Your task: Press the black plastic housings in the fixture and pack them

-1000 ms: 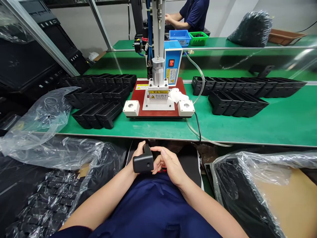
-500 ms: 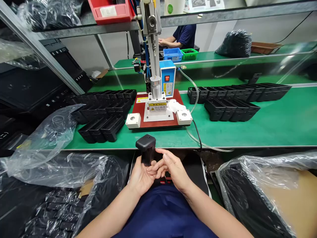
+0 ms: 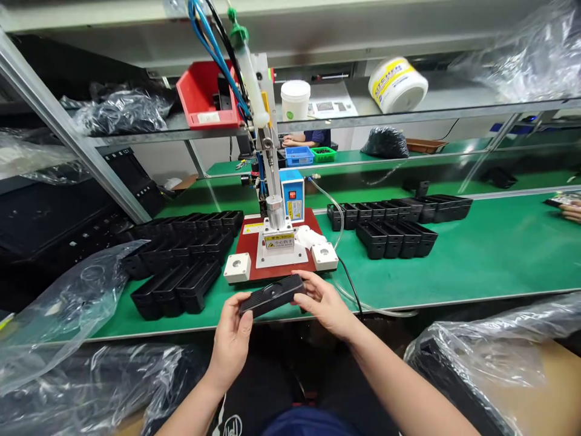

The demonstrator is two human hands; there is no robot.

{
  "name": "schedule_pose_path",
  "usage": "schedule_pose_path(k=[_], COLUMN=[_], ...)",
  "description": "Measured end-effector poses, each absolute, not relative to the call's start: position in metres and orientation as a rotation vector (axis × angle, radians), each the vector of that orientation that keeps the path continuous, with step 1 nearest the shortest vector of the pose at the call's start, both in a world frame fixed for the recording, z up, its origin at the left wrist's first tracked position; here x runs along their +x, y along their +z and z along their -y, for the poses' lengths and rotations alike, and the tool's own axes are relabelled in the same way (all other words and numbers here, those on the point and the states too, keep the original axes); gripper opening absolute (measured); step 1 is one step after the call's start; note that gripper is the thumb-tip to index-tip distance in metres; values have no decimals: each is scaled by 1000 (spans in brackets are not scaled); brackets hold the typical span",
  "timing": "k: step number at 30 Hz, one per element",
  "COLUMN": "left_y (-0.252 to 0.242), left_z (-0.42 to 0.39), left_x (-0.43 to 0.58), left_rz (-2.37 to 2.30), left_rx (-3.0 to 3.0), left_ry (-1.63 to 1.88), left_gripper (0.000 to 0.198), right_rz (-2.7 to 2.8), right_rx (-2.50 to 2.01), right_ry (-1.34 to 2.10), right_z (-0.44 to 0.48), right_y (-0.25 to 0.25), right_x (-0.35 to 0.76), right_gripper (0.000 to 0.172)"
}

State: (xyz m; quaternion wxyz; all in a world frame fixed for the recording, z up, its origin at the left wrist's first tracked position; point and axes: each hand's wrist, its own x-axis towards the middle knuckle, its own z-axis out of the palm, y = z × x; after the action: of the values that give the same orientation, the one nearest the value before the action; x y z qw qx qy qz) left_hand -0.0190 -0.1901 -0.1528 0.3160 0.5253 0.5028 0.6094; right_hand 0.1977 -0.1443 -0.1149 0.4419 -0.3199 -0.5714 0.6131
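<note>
The black part (image 3: 272,295), upright in the left hand (image 3: 230,342) half a second ago, now lies lengthwise between both hands, just beyond which is the red base plate (image 3: 247,243); this seems to give steadier control of it. The left hand pinches its near end between thumb and fingers, the right hand (image 3: 324,306) its other, slightly higher end. Its upturned face shows fine ribs and a round recess.
</note>
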Motion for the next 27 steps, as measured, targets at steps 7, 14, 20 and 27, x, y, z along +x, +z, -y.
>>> schedule_pose_path(k=[7, 14, 20, 27], left_y=[-58, -26, -37, -46], left_z=[82, 9, -1, -2], left_x=[-31, -12, -3, 5], left_rz=[-1191, -1205, -1207, -1281], left_rx=[1944, 1942, 1891, 1864], left_ry=[1598, 1737, 1907, 1936], left_gripper=[48, 39, 32, 34], right_rz=[1632, 1580, 1596, 1594], right_rx=[-540, -541, -598, -689], right_ry=[1057, 891, 915, 875], right_z=[49, -32, -42, -33], right_y=[-43, -18, -39, -43], right_x=[192, 186, 186, 180], right_gripper=[59, 41, 41, 41])
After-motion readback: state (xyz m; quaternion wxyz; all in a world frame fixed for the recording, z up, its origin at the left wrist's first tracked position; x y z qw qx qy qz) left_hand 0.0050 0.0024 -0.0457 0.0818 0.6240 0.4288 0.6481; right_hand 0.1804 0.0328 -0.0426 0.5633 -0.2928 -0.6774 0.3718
